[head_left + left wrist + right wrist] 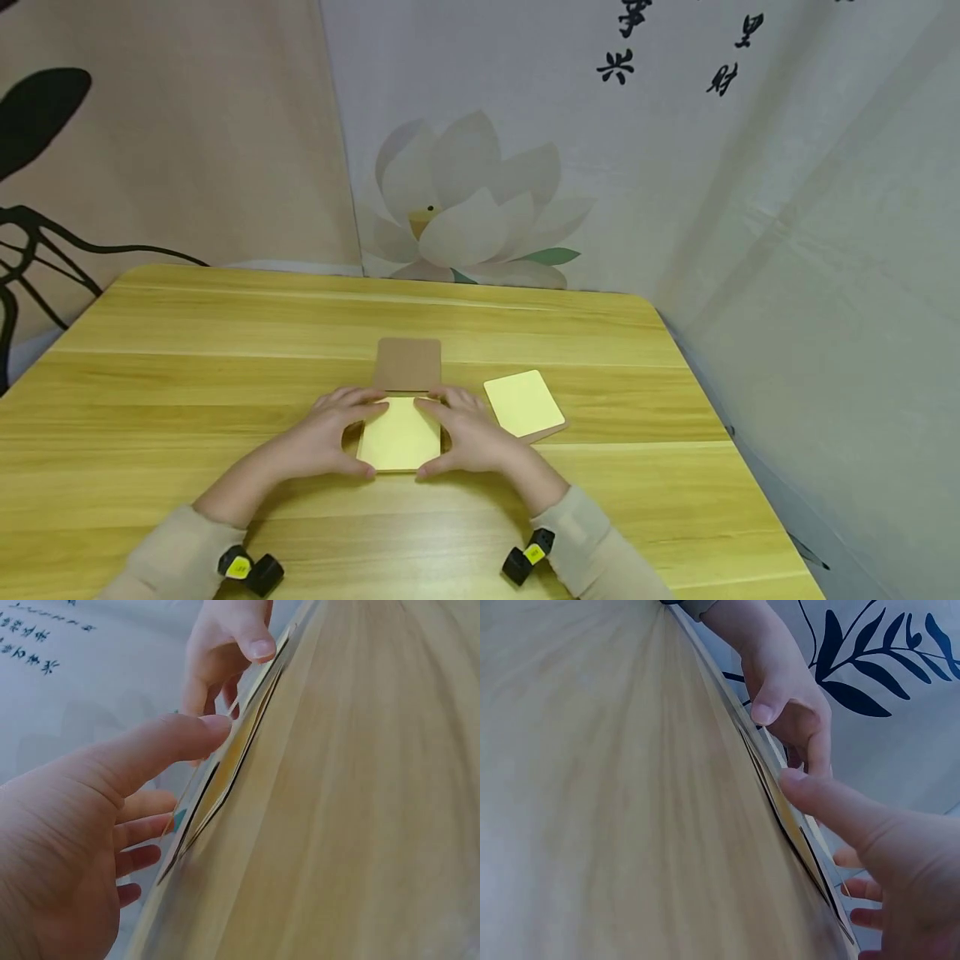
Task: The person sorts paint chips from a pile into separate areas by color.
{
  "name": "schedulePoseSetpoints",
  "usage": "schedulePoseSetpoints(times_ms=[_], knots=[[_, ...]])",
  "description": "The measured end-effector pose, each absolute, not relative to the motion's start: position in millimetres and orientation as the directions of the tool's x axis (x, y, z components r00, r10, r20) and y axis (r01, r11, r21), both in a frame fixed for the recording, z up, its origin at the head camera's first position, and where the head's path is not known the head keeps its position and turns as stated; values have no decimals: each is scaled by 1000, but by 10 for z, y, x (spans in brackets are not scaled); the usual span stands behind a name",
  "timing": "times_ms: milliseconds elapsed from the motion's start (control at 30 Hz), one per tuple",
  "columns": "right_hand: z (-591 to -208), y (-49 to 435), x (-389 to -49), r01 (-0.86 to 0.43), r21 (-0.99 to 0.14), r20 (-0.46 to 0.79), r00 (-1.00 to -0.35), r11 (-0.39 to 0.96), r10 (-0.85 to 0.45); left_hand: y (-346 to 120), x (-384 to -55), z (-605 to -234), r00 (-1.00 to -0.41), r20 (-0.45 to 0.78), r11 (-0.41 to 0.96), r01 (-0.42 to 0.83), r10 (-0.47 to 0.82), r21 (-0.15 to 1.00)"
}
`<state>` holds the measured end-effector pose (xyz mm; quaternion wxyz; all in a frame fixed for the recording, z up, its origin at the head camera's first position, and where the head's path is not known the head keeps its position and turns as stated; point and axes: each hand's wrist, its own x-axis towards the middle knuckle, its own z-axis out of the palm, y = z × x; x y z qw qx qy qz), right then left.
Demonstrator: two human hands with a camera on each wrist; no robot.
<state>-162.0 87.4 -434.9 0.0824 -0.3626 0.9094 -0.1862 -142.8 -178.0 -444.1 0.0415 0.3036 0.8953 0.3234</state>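
A square yellow notepad (400, 440) lies in front of me near the middle of the wooden table, and its brown cover flap (408, 365) is spread flat beyond it. My left hand (324, 437) holds the pad's left side, thumb at the near edge and forefinger by the far corner. On the opposite side my right hand (474, 433) grips it the same way. Both wrist views show the pad's layers edge-on, with a gap between them; the left wrist view has the left thumb on the pad's near edge (234, 761).
Right of the pad, a second yellow square (525, 402) with brown backing lies turned at an angle. The wooden table (187, 358) has rounded far corners and ends before a curtain (675, 192) printed with a lotus and dark characters. Black wrist devices (251, 571) sit over the sleeves.
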Motion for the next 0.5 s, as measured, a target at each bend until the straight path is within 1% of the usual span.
schedulePoseSetpoints(times_ms=[500], knots=[[-4419,815,-1622,-620,-390,-51,-723,680,-689,-1826,-1445,-4492,-819,64,628,485,570,608]])
